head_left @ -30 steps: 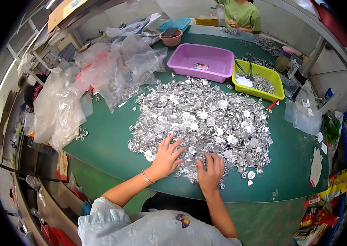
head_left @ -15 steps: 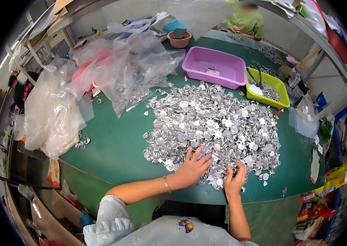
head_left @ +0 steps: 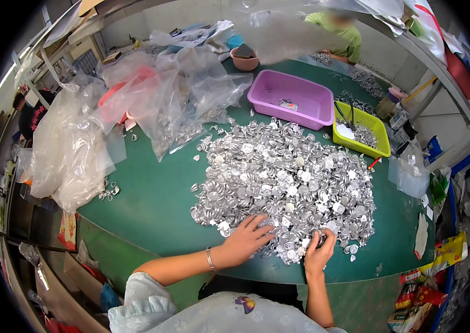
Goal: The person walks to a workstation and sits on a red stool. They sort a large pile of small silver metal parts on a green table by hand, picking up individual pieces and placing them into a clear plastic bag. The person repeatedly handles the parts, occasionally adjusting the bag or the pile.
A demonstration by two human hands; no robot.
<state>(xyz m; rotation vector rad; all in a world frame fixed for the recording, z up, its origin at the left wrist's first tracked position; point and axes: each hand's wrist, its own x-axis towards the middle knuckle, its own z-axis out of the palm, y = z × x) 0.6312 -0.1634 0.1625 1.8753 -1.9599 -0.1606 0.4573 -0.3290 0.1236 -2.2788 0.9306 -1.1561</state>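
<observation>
A wide heap of small silver metal rings [head_left: 285, 183], many with flat round faces, covers the middle of the green table [head_left: 146, 194]. My left hand [head_left: 246, 241] lies at the heap's near left edge, palm down with fingers apart, its fingertips touching the rings and holding none that I can see. At the near edge, right of it, my right hand [head_left: 319, 255] has its thumb and fingers bent together around a small silver ring [head_left: 319, 235]. That piece is partly hidden by the fingers.
Beyond the heap stand a purple basin [head_left: 271, 108] and a lime-green basket [head_left: 376, 150] holding metal pieces and a tool. Clear plastic bags [head_left: 79, 144] crowd the left side. A pink bowl [head_left: 244, 62] sits farther back. Across the table is a person in green [head_left: 346, 41].
My left hand has drawn back a little toward the heap's near left edge. My right hand's thumb and fingers have come together on a ring. The view has shifted slightly.
</observation>
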